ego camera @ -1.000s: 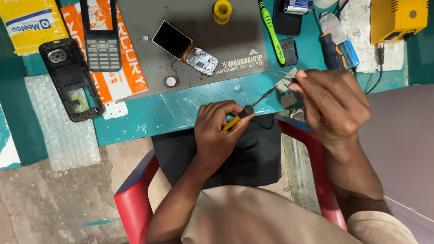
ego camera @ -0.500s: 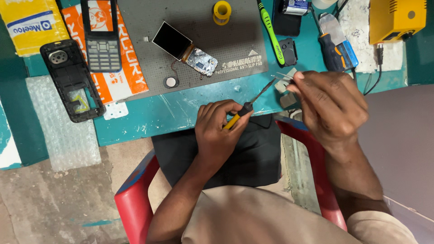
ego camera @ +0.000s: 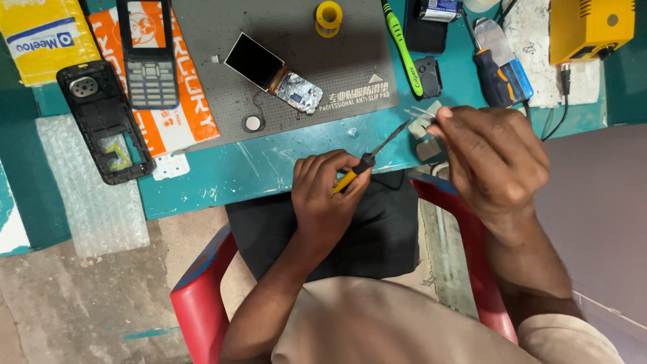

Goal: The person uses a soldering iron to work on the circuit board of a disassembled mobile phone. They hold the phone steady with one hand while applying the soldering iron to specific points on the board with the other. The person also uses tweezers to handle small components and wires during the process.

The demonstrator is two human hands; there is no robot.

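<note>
**Phone stripped down, a small part under the screwdriver**

The dismantling looks well advanced: the black rear shell (ego camera: 104, 121) lies hollow at nine o'clock on the teal table (ego camera: 222, 172), the keypad front (ego camera: 147, 54) rests on an orange printed card (ego camera: 182, 101), and the bare display with its foil-wrapped board (ego camera: 273, 71) sits on the grey rubbery mat (ego camera: 283, 114). A small round disc (ego camera: 253, 123) lies at the mat's near edge. What seems left is work on the small pale part (ego camera: 423, 118), pinched in the right hand (ego camera: 495, 162) at two o'clock, just above the table edge.

The left hand (ego camera: 327, 195) has its grip clenched around a slim screwdriver (ego camera: 374, 155) with a yellow-and-black handle, its thin metal shaft pointing at the part (whether the tip touches is hard to tell).

Farther off lie a green plastic tool (ego camera: 403, 47), a yellow tape spool (ego camera: 329, 17), a blue-handled screwdriver (ego camera: 499, 71), a yellow box (ego camera: 590, 27) and bubble wrap (ego camera: 87, 195).
</note>
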